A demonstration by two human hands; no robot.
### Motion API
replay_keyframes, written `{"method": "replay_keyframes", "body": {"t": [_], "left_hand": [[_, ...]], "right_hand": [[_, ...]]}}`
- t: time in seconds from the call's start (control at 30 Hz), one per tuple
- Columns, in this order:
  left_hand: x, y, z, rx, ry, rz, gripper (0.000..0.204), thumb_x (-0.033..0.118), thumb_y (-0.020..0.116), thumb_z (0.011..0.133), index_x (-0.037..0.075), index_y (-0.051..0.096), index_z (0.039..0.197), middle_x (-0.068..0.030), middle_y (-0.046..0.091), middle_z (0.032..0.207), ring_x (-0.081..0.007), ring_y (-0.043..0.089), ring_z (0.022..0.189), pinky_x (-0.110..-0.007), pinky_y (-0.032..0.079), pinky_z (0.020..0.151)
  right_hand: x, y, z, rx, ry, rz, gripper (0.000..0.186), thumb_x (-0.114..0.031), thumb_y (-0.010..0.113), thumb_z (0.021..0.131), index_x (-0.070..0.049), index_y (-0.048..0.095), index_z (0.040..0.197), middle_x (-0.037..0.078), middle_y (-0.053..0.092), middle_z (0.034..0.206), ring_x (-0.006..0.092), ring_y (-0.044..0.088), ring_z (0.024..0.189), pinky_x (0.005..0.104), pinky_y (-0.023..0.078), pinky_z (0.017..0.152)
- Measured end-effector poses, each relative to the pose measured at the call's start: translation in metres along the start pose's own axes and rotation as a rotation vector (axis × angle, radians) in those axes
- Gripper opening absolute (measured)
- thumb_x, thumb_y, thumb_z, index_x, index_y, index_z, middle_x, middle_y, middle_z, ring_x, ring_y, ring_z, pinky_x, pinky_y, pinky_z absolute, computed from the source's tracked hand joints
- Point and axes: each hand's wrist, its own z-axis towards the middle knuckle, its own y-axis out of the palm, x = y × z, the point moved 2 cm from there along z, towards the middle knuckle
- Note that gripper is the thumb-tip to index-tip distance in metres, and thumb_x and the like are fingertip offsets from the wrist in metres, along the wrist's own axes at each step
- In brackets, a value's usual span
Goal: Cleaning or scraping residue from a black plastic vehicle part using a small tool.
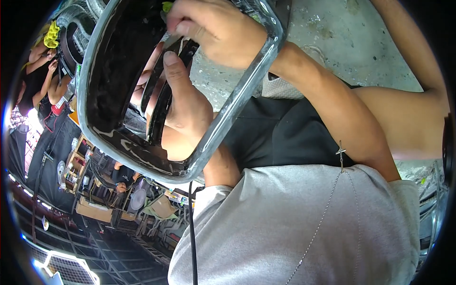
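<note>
A large glossy black frame (107, 61) with a dull grey, rounded rim fills the upper middle of the head view, tilted. Narrow black slats run across its opening. My left hand (183, 97) reaches into the frame and wraps round a slat, thumb on the near side and fingertips showing beyond it. Over the frame's upper right side comes my right hand (221, 33), its fingers pinched on a thin grey piece (172, 42) close to the slats. The kind of that piece is not clear. A small yellow-green bit (167, 6) shows just past my right fingers.
Other people's arms (47, 78) are at work at the far left, beside stacked dark curved parts (76, 31) and a yellow cloth-like thing (51, 35). Shelves (76, 164) with small items stand lower left. A black cable (192, 232) hangs below the frame. The grey floor (351, 38) is speckled.
</note>
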Motion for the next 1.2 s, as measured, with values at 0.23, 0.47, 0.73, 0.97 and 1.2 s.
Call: {"method": "replay_keyframes", "body": {"t": [0.23,0.47,0.73,0.97,1.2], "left_hand": [[-0.002,-0.001,-0.005,0.02,0.008,0.132,0.04,0.009,0.074,0.094,-0.014,0.045,0.109,-0.0271,0.071,0.114,-0.0283,0.075,0.094,-0.033,0.063,0.082],[-0.01,-0.005,0.001,0.014,0.126,0.178,0.038,0.008,0.079,0.089,-0.011,0.051,0.104,-0.0238,0.073,0.112,-0.0246,0.075,0.094,-0.032,0.062,0.081],[-0.008,0.003,0.001,0.007,0.151,0.065,0.04,0.011,0.08,0.09,-0.008,0.051,0.111,-0.0224,0.074,0.106,-0.0233,0.074,0.095,-0.031,0.062,0.08],[0.002,-0.004,0.007,-0.044,0.078,0.382,0.044,0.018,0.081,0.091,-0.008,0.054,0.114,-0.0211,0.073,0.108,-0.0226,0.074,0.095,-0.031,0.061,0.082],[-0.008,0.006,0.004,-0.015,0.164,0.114,0.041,0.009,0.077,0.092,-0.015,0.05,0.11,-0.0286,0.071,0.108,-0.0287,0.075,0.091,-0.035,0.062,0.084]], "right_hand": [[-0.008,-0.008,-0.002,-0.079,-0.022,-0.08,0.01,0.005,0.055,0.09,0.001,0.056,0.099,0.019,0.051,0.095,0.0369,0.052,0.094,0.0449,0.044,0.086],[-0.009,-0.008,0.004,-0.052,-0.004,-0.076,0.009,0.003,0.058,0.089,0.0,0.058,0.099,0.017,0.053,0.097,0.0357,0.053,0.097,0.0447,0.043,0.087],[-0.008,-0.01,0.001,-0.086,-0.024,-0.157,0.009,0.004,0.058,0.089,0.0,0.059,0.097,0.018,0.055,0.096,0.0365,0.053,0.095,0.0453,0.044,0.088],[-0.018,-0.005,0.002,-0.079,-0.078,0.001,0.004,0.0,0.058,0.092,-0.001,0.061,0.093,0.017,0.058,0.096,0.0361,0.056,0.098,0.0452,0.045,0.087],[0.0,-0.006,0.003,0.01,-0.04,-0.045,0.006,0.003,0.051,0.095,0.002,0.056,0.098,0.017,0.056,0.093,0.0387,0.053,0.093,0.0473,0.044,0.085]]}}
